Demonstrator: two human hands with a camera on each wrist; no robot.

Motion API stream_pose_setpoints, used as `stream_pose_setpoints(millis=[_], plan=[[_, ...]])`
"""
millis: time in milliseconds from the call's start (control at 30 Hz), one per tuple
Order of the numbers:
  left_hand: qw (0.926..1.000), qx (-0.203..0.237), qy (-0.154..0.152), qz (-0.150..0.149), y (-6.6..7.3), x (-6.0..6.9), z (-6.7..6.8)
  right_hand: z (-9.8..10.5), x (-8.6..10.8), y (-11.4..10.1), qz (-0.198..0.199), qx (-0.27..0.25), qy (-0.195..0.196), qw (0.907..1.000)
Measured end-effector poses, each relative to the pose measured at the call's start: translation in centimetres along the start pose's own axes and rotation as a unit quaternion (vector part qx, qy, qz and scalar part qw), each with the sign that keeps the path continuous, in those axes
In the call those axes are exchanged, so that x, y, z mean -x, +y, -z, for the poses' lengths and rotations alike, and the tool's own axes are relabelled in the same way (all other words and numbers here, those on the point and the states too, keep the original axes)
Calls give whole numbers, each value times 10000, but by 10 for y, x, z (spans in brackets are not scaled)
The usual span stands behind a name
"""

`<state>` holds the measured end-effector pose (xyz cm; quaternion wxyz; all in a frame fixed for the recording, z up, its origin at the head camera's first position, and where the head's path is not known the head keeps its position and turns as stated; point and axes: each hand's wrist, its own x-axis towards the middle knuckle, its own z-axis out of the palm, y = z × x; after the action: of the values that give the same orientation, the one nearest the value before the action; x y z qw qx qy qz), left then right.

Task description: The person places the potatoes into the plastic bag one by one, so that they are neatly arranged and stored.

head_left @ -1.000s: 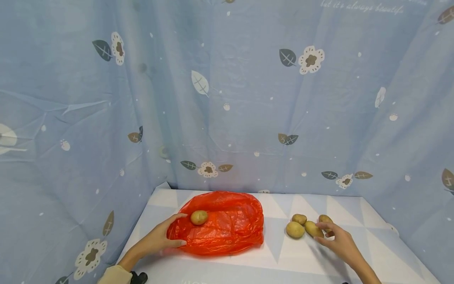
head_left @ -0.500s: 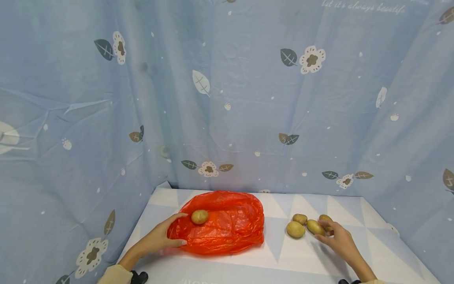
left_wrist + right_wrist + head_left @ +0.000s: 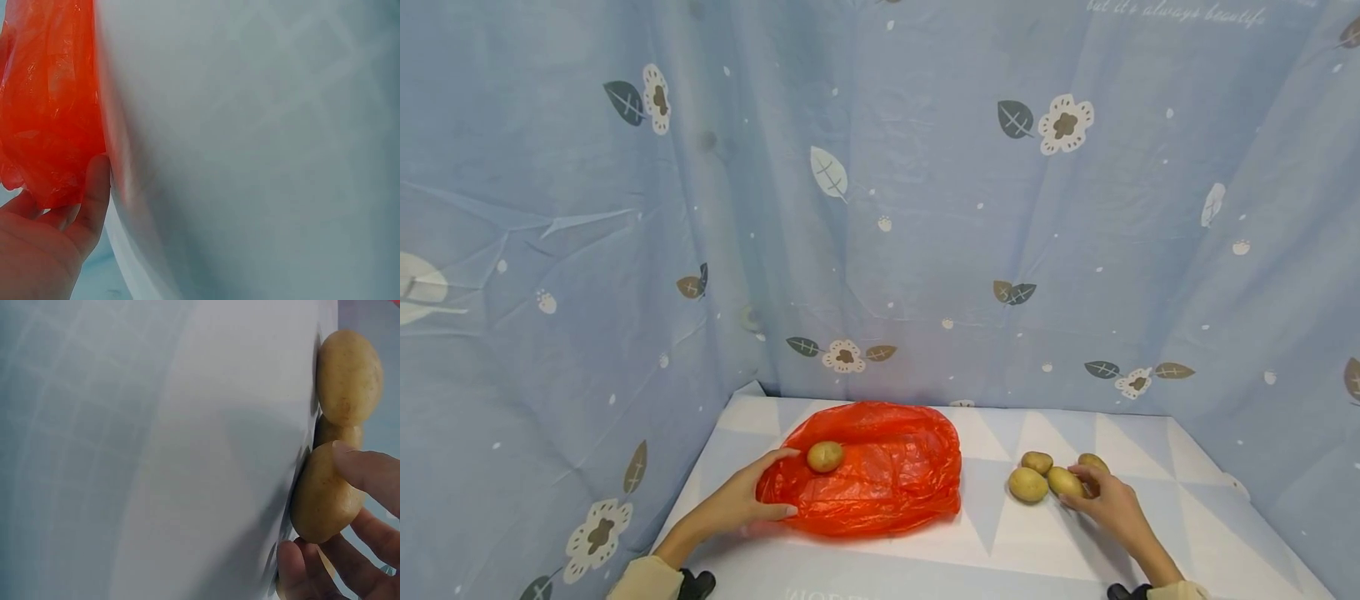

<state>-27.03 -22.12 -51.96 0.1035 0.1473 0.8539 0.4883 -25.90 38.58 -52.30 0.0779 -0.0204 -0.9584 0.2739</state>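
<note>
A red plastic bag lies spread on the table with its rim raised into a shallow hollow. One potato rests in its left part. My left hand holds the bag's left end, fingers at the far side and thumb at the front; the left wrist view shows the thumb against the red plastic. On the right, my right hand grips a potato between thumb and fingers, low over the tabletop. Close around it lie a rounder potato, a small one and another behind the fingers.
The table wears a white and pale blue triangle-patterned cover. Blue curtains with leaf and flower prints stand behind it and along both sides. Between the bag and the potatoes lies a strip of bare cover.
My right hand has shifted slightly left and closed its thumb and fingers round the middle potato. My left hand stays at the bag. The head view has turned slightly.
</note>
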Motion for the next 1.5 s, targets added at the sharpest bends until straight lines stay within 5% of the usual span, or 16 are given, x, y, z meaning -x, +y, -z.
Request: stream_pose_setpoints(millis=[300,1500], plan=[[10000,-10,2,-39,0,-1,0,-2,-5,-2,-225,-38,-101,9997],[10000,-4,-6,-33,1,1,0,9,7,-9,185,-219,578,9979]])
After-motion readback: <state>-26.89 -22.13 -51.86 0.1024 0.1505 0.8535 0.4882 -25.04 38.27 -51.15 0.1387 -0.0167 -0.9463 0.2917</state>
